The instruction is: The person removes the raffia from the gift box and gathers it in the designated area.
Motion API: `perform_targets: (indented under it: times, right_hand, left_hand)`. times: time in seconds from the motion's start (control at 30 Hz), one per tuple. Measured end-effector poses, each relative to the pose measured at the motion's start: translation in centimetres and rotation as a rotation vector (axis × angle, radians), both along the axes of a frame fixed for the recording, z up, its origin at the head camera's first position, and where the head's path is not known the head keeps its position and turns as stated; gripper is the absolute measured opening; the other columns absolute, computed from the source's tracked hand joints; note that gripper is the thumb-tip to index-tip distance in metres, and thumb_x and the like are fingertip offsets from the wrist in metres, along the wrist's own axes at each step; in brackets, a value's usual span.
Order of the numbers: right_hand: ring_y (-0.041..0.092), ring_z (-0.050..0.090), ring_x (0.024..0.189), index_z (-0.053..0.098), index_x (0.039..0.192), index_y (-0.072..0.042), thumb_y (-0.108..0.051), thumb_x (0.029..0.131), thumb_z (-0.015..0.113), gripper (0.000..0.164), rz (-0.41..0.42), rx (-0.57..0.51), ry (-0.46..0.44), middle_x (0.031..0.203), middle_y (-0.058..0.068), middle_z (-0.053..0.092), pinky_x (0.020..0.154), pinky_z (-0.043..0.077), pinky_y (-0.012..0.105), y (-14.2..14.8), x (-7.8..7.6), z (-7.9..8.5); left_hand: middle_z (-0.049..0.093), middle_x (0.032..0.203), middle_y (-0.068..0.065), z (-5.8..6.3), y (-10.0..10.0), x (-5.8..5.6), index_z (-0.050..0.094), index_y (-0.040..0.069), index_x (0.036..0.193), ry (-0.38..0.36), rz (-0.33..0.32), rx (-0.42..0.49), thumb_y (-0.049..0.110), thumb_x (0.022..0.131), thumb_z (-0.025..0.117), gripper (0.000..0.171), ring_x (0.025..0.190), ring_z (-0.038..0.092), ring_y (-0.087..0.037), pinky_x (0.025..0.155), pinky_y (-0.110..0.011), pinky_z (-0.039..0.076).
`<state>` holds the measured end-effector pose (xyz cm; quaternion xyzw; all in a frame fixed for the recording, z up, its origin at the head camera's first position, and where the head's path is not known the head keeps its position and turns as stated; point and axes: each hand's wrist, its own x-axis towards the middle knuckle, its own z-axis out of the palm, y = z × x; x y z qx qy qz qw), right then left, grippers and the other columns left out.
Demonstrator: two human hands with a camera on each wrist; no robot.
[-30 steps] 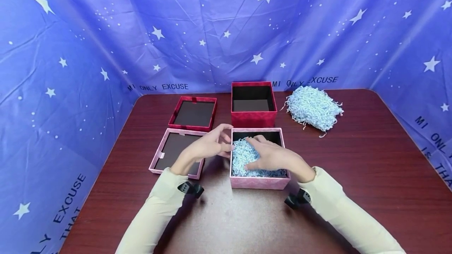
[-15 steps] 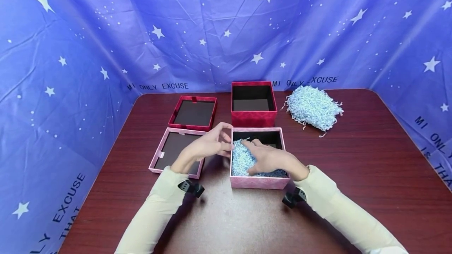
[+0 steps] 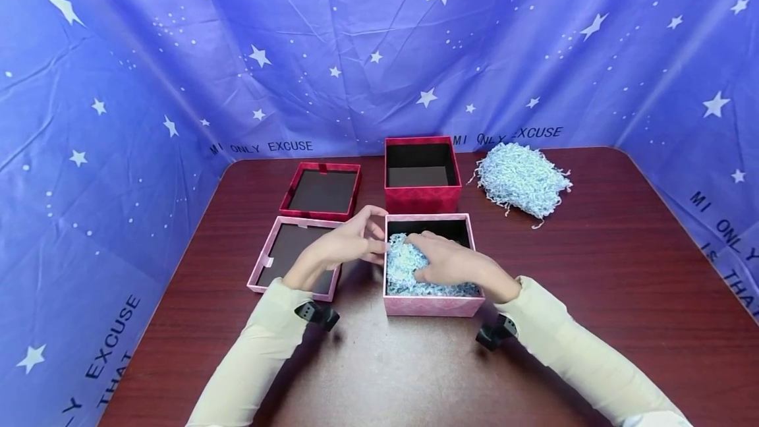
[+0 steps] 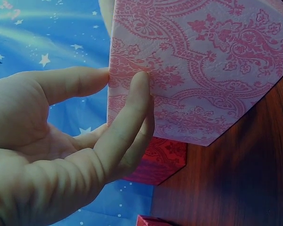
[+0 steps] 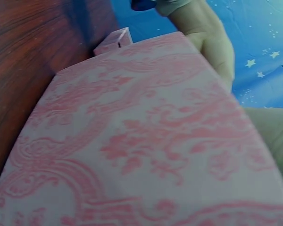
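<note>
A pink patterned box (image 3: 433, 306) stands open-topped in the middle of the table, with light blue shredded paper (image 3: 403, 269) inside, heaped towards its left. My left hand (image 3: 351, 241) touches the box's left wall from outside. In the left wrist view its fingertips (image 4: 140, 82) lie on the patterned side, thumb tip at the edge. My right hand (image 3: 453, 263) reaches into the box and rests on the shredded paper, fingers spread. Its fingertips are partly hidden there. The right wrist view shows mostly the pink box's outer wall (image 5: 132, 136).
Left of the pink box lies an upturned pink lid (image 3: 290, 249), partly under my left forearm. Behind it is a red lid (image 3: 325, 191). An open red box (image 3: 422, 201) stands behind the pink one. More shredded paper (image 3: 522, 180) sits in a pile at the back right.
My right hand has shifted slightly over the shredded paper inside the box, moving it about. My left hand keeps its place at the wall. The head view has turned slightly.
</note>
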<state>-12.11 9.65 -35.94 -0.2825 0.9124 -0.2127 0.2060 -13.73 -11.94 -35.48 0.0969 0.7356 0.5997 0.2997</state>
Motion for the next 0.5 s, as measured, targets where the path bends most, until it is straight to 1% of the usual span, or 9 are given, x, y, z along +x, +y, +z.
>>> perform_targets:
  times: [0.13, 0.23, 0.33, 0.43, 0.5]
  right_hand:
    - [0.022, 0.051, 0.111, 0.044, 0.137, -0.006, -0.016, 0.08, 0.067, 0.062, -0.003, -0.048, 0.028, 0.123, 0.011, 0.054, 0.098, 0.046, 0.043, 0.4, 0.0, 0.7]
    - [0.026, 0.051, 0.116, 0.043, 0.138, -0.004, -0.015, 0.081, 0.066, 0.063, -0.013, -0.085, 0.052, 0.127, 0.014, 0.054, 0.101, 0.044, 0.046, 0.8, 0.0, 1.3]
    - [0.03, 0.047, 0.126, 0.04, 0.14, -0.002, -0.015, 0.082, 0.066, 0.065, -0.034, -0.13, 0.049, 0.135, 0.016, 0.05, 0.106, 0.039, 0.049, 1.2, -0.1, 1.9]
    - [0.032, 0.043, 0.131, 0.037, 0.143, -0.002, -0.014, 0.083, 0.065, 0.067, -0.061, -0.164, 0.042, 0.139, 0.017, 0.047, 0.109, 0.036, 0.051, 1.5, -0.2, 2.4]
    - [0.032, 0.042, 0.131, 0.038, 0.142, -0.002, -0.015, 0.084, 0.064, 0.065, -0.068, -0.184, 0.046, 0.139, 0.016, 0.047, 0.109, 0.036, 0.052, 1.8, -0.3, 2.7]
  left_hand:
    - [0.042, 0.106, -0.016, 0.1, 0.0, 0.0, 0.026, 0.007, 0.138, -0.006, -0.006, 0.008, -0.006, 0.087, 0.06, 0.063, 0.084, 0.062, -0.024, 0.083, -0.046, 0.056]
    - [0.041, 0.106, -0.016, 0.1, -0.1, 0.0, 0.025, 0.007, 0.138, -0.009, -0.013, 0.011, -0.007, 0.087, 0.06, 0.063, 0.084, 0.063, -0.024, 0.083, -0.046, 0.056]
    - [0.04, 0.106, -0.016, 0.1, -0.2, 0.0, 0.024, 0.006, 0.138, -0.009, -0.023, 0.017, -0.007, 0.088, 0.059, 0.063, 0.086, 0.062, -0.024, 0.084, -0.046, 0.056]
    - [0.04, 0.107, -0.016, 0.1, -0.3, -0.1, 0.023, 0.006, 0.139, -0.016, -0.032, 0.031, -0.007, 0.088, 0.059, 0.064, 0.087, 0.061, -0.024, 0.085, -0.046, 0.056]
    - [0.04, 0.107, -0.016, 0.0, -0.3, -0.2, 0.022, 0.006, 0.139, -0.013, -0.042, 0.038, -0.008, 0.088, 0.059, 0.064, 0.087, 0.062, -0.024, 0.084, -0.046, 0.056]
